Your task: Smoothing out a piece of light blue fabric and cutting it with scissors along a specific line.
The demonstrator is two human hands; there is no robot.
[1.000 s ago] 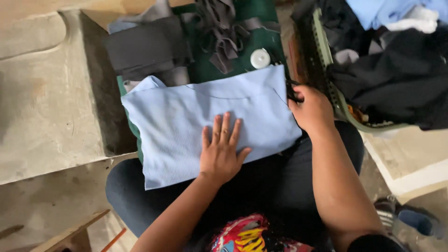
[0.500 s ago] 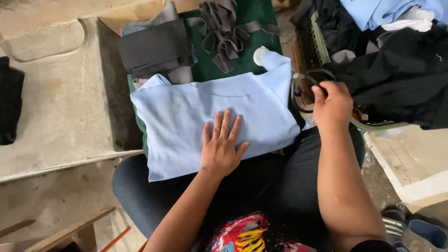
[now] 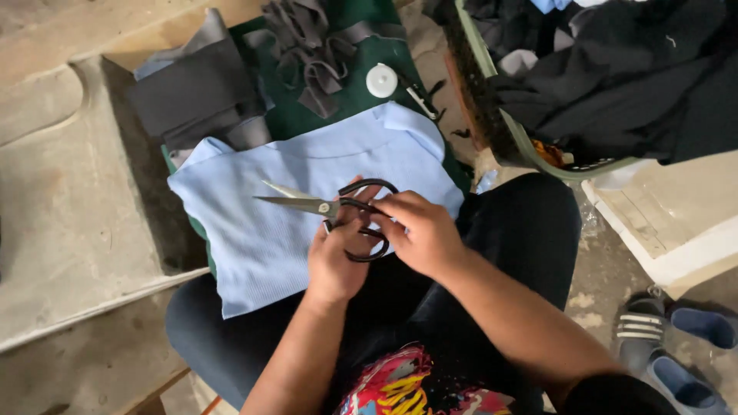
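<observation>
Fingers of the right hand (image 3: 419, 234) curl through the black handle loops of the scissors (image 3: 330, 207), gripping them at the centre of the frame; the left hand (image 3: 334, 257) closes around the lower loop from below, though how firmly is hard to tell. The blades, slightly parted, point toward the left over a light blue garment (image 3: 261, 230) spread on the lap. A white round cap (image 3: 382, 80) lies on green cloth (image 3: 307, 115) at upper centre, grey strips (image 3: 304, 46) beside it.
</observation>
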